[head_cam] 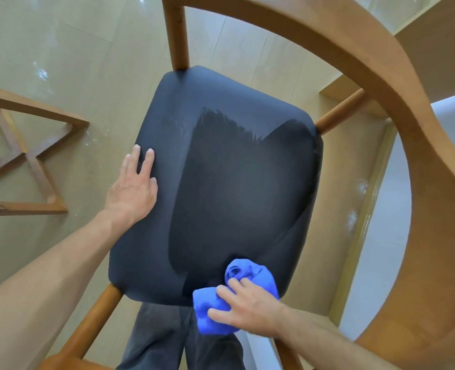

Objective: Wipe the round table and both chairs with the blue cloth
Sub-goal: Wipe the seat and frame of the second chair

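Chair seat (221, 182) sits centre, seen from above, on the floor (60, 62). The curved backrest rail (381, 84) arcs over its far and right sides, joined by posts at the far corners. Left hand (133, 190) lies flat on the seat's left edge, fingers pointing away from the person. Right hand (250, 308) rests at the seat's near right corner, on top of the cloth (250, 276), which lies partly on the seat and partly hanging over the near edge. A wet patch covers the seat's middle and right. Person's legs (167, 340) stand just before the near edge. A wooden frame (34, 156) lies on the floor, well to the left.
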